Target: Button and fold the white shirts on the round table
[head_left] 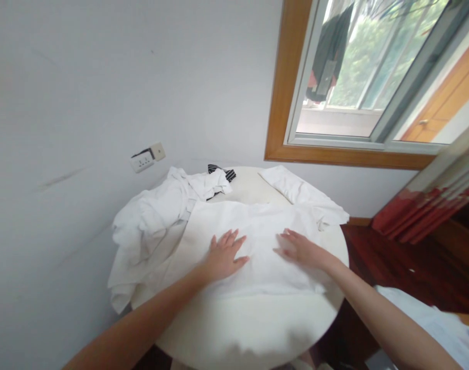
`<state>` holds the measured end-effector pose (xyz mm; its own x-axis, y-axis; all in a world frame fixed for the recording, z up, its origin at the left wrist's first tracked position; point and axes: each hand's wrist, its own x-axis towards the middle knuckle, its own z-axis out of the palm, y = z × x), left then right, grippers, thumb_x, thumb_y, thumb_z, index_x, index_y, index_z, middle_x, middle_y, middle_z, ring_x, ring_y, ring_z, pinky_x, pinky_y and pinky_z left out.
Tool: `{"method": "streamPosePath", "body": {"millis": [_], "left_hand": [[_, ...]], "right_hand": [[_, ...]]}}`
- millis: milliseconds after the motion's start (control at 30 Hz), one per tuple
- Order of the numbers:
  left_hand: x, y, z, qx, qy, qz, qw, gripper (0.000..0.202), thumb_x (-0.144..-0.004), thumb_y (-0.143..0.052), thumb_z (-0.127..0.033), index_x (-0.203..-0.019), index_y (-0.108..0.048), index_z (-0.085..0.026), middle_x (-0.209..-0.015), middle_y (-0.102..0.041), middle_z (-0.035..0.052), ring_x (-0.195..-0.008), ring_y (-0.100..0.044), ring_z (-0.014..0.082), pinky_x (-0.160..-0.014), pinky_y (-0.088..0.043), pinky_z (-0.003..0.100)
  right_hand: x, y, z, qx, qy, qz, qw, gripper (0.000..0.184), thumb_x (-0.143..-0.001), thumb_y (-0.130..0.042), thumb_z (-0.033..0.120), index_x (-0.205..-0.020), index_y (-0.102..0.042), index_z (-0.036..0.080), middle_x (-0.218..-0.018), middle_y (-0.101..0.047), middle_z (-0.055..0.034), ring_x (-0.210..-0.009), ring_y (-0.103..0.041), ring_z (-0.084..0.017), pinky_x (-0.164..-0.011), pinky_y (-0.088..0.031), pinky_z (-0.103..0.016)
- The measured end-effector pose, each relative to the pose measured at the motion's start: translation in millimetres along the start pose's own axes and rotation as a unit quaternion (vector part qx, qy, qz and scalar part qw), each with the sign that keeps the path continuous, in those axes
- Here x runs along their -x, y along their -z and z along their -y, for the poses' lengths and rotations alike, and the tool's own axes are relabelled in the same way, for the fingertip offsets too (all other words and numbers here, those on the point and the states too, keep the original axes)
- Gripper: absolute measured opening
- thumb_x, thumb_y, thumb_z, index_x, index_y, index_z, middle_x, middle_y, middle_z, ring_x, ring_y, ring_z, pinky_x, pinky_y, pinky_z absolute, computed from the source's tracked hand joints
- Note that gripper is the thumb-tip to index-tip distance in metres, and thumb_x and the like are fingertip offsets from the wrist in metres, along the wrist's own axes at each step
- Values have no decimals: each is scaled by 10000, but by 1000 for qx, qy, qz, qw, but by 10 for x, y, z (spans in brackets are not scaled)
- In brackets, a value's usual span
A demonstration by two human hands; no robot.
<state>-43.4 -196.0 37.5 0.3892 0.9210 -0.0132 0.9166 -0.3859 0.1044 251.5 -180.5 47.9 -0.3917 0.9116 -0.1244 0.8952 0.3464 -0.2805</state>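
Observation:
A white garment [257,231] lies spread flat on a round white table [253,329]. My left hand [224,253] rests palm down on its middle, fingers stretched and spread. My right hand [299,248] lies flat on the cloth a little to the right, fingers extended toward the left. Neither hand holds anything. One sleeve [296,191] of the garment reaches toward the table's far right edge.
A heap of white clothes [153,226] with a black-and-white striped piece [222,172] covers the table's left and hangs over its edge. A wall socket [146,156] is behind it. A wood-framed window [358,82] is at right, red-white fabric [431,205] below it, dark wood floor [392,262].

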Motion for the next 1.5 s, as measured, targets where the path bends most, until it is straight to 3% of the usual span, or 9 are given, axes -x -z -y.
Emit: {"method": "streamPosePath", "body": {"millis": [100, 233, 433, 567, 767, 1000, 1233, 1400, 1500], "left_hand": [[-142, 346, 249, -23, 24, -38, 999, 457, -875, -452, -465, -1260, -543, -236, -1342, -517, 110, -1207, -480, 256, -1017, -358, 400], [-340, 694, 746, -108, 211, -165, 957, 373, -901, -374, -346, -1111, -593, -128, -1079, -598, 171, -1058, -527, 297, -860, -426, 396], [-363, 495, 1094, -120, 331, -166, 921, 380, -889, -363, -362, -1074, -572, -104, -1023, -612, 180, -958, -561, 304, -724, -435, 361], [-384, 355, 1077, -105, 359, -150, 915, 439, -897, -334, -426, -1050, -580, -96, -961, -648, 177, -943, -586, 308, -741, -431, 385], [-390, 438, 1062, -68, 364, -119, 921, 493, -896, -322, -504, -1010, -603, -115, -918, -678, 160, -872, -634, 302, -695, -437, 360], [-288, 782, 1035, -100, 343, -227, 906, 477, -944, -197, -424, -1166, -531, -166, -902, -672, 132, -823, -635, 279, -672, -414, 330], [-361, 636, 1111, -109, 340, -171, 918, 357, -919, -286, -280, -1134, -533, -136, -991, -618, 160, -902, -589, 286, -707, -416, 341], [-335, 586, 805, -123, 304, -223, 918, 387, -903, -284, -177, -1217, -507, -139, -1149, -545, 197, -1087, -486, 332, -834, -388, 434], [-417, 648, 456, -85, 182, -231, 952, 406, -895, -375, -224, -1284, -483, -181, -1245, -515, 173, -1165, -444, 322, -932, -353, 465]], "right_hand": [[-153, 355, -369, 15, -87, -85, 992, 506, -906, -464, 386, -1335, -487, 118, -1316, -541, -167, -1194, -527, -231, -1005, -381, -325], [-425, 630, -697, 73, -242, -110, 961, 377, -915, -459, 317, -1145, -607, 58, -1128, -637, -218, -1091, -591, -275, -898, -437, -338], [-656, 511, -707, 69, -347, -148, 924, 457, -927, -393, 435, -1171, -553, 84, -1110, -632, -201, -1025, -619, -295, -797, -474, -378], [-712, 392, -717, 92, -334, -163, 924, 438, -914, -419, 444, -1111, -577, 87, -1098, -623, -210, -1048, -595, -308, -793, -459, -381], [-688, 391, -752, 116, -247, -211, 938, 259, -946, -385, 280, -1140, -501, 152, -976, -671, -133, -918, -630, -229, -721, -400, -292], [-700, 760, -781, 178, -179, -300, 920, 321, -994, -242, 322, -1150, -438, 122, -851, -678, -128, -759, -621, -234, -644, -339, -286], [-1082, 684, -636, 212, -177, -214, 937, 312, -990, -243, 275, -1124, -461, 97, -947, -656, -170, -894, -604, -244, -774, -348, -328], [-1075, 543, -527, 227, -151, -170, 947, 304, -945, -403, 281, -1200, -464, 125, -1131, -588, -170, -1083, -498, -266, -878, -318, -357], [-974, 671, -322, 220, -147, -195, 944, 432, -913, -472, 305, -1313, -408, 153, -1245, -511, -185, -1156, -427, -298, -919, -311, -392]]}}
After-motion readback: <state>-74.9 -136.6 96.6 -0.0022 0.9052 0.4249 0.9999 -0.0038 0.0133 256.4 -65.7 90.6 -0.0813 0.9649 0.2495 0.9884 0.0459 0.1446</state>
